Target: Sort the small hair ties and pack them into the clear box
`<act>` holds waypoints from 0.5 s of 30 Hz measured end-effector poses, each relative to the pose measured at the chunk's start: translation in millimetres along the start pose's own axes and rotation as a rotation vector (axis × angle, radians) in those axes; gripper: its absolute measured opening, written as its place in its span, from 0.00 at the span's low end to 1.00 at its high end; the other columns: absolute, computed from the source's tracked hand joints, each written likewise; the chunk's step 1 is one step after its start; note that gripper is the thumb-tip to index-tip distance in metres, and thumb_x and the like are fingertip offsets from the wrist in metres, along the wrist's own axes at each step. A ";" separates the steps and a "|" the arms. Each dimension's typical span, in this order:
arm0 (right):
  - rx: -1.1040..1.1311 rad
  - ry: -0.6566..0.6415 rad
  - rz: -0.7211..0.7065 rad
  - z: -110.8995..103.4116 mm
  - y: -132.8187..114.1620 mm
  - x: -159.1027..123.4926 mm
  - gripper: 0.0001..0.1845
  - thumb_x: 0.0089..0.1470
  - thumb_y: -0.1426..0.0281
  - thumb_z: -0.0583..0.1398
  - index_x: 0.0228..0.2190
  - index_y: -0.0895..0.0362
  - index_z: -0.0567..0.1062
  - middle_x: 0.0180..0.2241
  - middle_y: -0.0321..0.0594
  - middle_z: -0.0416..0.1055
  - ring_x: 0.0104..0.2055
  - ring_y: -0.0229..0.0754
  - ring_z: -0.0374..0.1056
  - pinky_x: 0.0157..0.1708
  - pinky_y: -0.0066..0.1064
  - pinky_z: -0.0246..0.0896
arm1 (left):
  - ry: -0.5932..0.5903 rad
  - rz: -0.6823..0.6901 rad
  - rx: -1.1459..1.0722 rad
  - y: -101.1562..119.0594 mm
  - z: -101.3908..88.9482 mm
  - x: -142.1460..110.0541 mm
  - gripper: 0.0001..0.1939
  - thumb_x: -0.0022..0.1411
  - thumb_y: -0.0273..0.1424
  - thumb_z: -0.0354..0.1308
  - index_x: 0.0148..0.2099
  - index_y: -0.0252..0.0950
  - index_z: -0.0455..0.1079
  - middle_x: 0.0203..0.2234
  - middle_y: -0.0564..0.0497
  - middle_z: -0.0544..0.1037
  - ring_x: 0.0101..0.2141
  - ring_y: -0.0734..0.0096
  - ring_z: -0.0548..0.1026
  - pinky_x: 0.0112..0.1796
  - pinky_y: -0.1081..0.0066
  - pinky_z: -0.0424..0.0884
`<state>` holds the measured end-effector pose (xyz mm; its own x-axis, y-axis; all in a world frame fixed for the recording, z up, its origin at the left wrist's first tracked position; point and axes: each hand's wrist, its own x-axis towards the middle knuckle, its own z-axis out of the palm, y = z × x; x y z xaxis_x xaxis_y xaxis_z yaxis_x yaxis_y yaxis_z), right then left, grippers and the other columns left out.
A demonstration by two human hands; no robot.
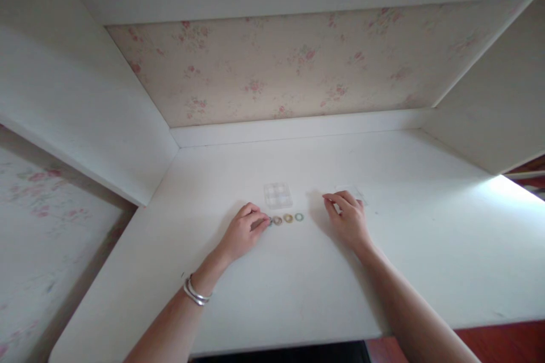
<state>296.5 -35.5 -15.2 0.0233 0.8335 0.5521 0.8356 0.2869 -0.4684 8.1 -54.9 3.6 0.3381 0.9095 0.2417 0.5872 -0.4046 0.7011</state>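
Note:
Several small coloured rings lie in a row on the white desk: a pinkish-brown ring [277,220], a yellow ring [288,218] and a pale green ring [299,217]. At the row's left end, my left hand [244,231] pinches a blue-grey ring [270,221], mostly covered by the fingertips. Just behind the row sits a clear plastic box [278,195] divided into compartments. To the right, my right hand [347,216] is held over the desk, thumb and fingers slightly apart with nothing visible between them. A clear flat piece [351,190], perhaps a lid, is partly hidden behind it.
The white desk [272,295] is boxed in by a left side panel [97,102], a right side panel [489,91] and a low ledge [298,126] at the back. Flowered wallpaper [272,68] covers the wall. Something black [281,353] lies below the front edge.

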 end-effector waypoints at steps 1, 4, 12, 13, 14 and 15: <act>0.002 0.003 -0.004 0.1 0.0 0.0 0.11 0.56 0.66 0.54 0.34 0.53 0.76 0.32 0.38 0.72 0.34 0.38 0.67 0.39 0.33 0.52 | 0.002 -0.029 -0.029 -0.2 -0.7 1.1 0.10 0.62 0.36 0.53 0.38 0.39 0.74 0.34 0.50 0.69 0.36 0.72 0.69 0.38 0.72 0.66; 0.005 -0.008 -0.002 -0.2 -1.4 -0.2 0.11 0.56 0.67 0.54 0.34 0.53 0.76 0.32 0.38 0.72 0.34 0.38 0.67 0.39 0.33 0.52 | 0.013 -0.106 -0.104 1.2 -3.2 7.0 0.11 0.62 0.38 0.54 0.38 0.39 0.74 0.33 0.51 0.69 0.32 0.73 0.69 0.33 0.73 0.65; 0.012 -0.023 -0.009 -0.2 -0.9 -0.7 0.10 0.56 0.68 0.54 0.34 0.53 0.76 0.32 0.37 0.71 0.35 0.38 0.68 0.38 0.33 0.53 | 0.098 -0.094 -0.093 7.0 5.6 41.9 0.12 0.61 0.37 0.53 0.40 0.37 0.75 0.34 0.50 0.70 0.32 0.73 0.68 0.33 0.73 0.64; 0.014 -0.022 -0.005 0.1 -0.3 -0.8 0.10 0.56 0.68 0.54 0.34 0.53 0.76 0.32 0.37 0.71 0.34 0.38 0.68 0.38 0.33 0.53 | 0.099 -0.089 -0.081 6.0 7.9 45.9 0.12 0.61 0.37 0.54 0.40 0.37 0.75 0.34 0.50 0.71 0.32 0.72 0.68 0.33 0.73 0.65; 0.015 -0.021 0.000 0.4 0.2 -0.9 0.10 0.56 0.68 0.54 0.34 0.53 0.76 0.32 0.37 0.71 0.34 0.38 0.68 0.38 0.33 0.53 | 0.094 -0.089 -0.071 4.6 9.9 49.0 0.12 0.61 0.37 0.54 0.39 0.37 0.75 0.34 0.50 0.71 0.32 0.72 0.68 0.33 0.72 0.65; 0.018 -0.022 0.004 0.7 0.7 -1.1 0.10 0.56 0.68 0.54 0.34 0.53 0.76 0.32 0.37 0.71 0.33 0.38 0.68 0.38 0.33 0.54 | 0.086 -0.095 -0.067 3.0 11.3 50.9 0.12 0.60 0.36 0.54 0.39 0.37 0.75 0.33 0.50 0.71 0.32 0.72 0.68 0.33 0.72 0.64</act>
<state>296.7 -35.9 -16.6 0.0144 0.8450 0.5346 0.8253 0.2918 -0.4834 35.4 -10.8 10.4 0.2176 0.9494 0.2265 0.5624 -0.3116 0.7659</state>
